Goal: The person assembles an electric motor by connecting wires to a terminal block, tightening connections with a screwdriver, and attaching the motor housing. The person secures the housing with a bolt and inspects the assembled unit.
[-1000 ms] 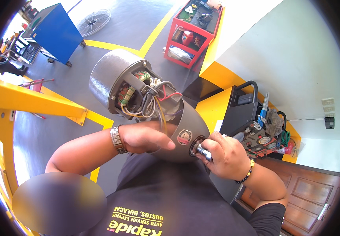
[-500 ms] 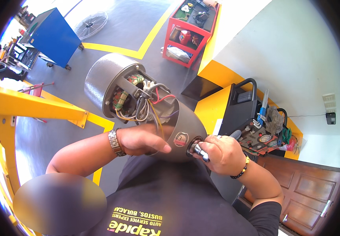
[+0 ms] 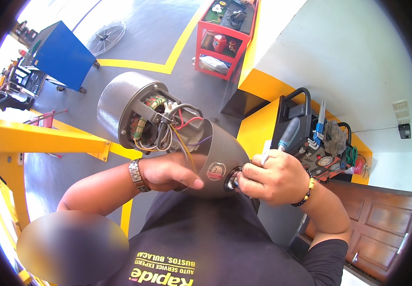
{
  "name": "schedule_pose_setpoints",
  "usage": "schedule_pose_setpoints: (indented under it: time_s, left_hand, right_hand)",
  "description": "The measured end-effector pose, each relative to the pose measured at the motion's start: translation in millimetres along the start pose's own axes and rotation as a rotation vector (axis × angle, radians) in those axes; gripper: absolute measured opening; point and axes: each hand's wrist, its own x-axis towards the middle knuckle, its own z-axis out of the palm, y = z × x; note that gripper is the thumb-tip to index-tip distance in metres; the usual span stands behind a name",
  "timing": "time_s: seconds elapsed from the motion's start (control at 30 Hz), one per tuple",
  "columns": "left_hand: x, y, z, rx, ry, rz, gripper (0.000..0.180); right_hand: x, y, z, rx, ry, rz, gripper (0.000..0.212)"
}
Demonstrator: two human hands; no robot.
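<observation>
A grey curved metal housing [image 3: 222, 155] is close to my chest, with a round badge on its side. My left hand [image 3: 170, 171] grips its open rim, the thumb outside and the other fingers hidden behind or inside it. Coloured wires [image 3: 179, 131] run from the housing to a grey motor [image 3: 129, 107] with exposed copper windings, tilted away at the upper left. My right hand [image 3: 275, 178] is closed around a small chrome knob [image 3: 235, 182] in the round fitting at the housing's right end. Behind its knuckles a grey-teal handle [image 3: 289, 133], like a screwdriver's, sticks up; its shaft is hidden.
A black cart [image 3: 287, 119] with hex keys and gauges stands right of my hand. Farther off are a red tool trolley [image 3: 225, 50], a blue cabinet [image 3: 63, 57] and a spoked wheel [image 3: 106, 38]. A yellow frame [image 3: 44, 136] crosses the left; a wooden door [image 3: 372, 219] is at lower right.
My right hand has turned on the chrome knob, which is now mostly covered by the fingers. The grey-teal handle has swung upward with it. My left hand keeps its grip.
</observation>
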Motion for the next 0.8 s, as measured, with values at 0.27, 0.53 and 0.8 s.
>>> schedule_pose_setpoints:
  time_s: [0.27,0.53,0.8]
  left_hand:
    - [-2.8,2.1,2.3,-0.007,-0.009,0.034,0.078]
    - [-7.3,0.8,-8.7,0.163,-0.039,0.009,0.075]
    - [1.6,-5.6,-5.3,0.160,-0.052,0.085,0.076]
  right_hand:
    - [-2.0,-6.6,10.7,0.171,-0.006,0.178,0.026]
    - [1.0,-48.3,17.9,0.228,0.046,0.475,0.028]
    - [2.6,-7.3,19.5,-0.050,0.164,0.044,0.031]
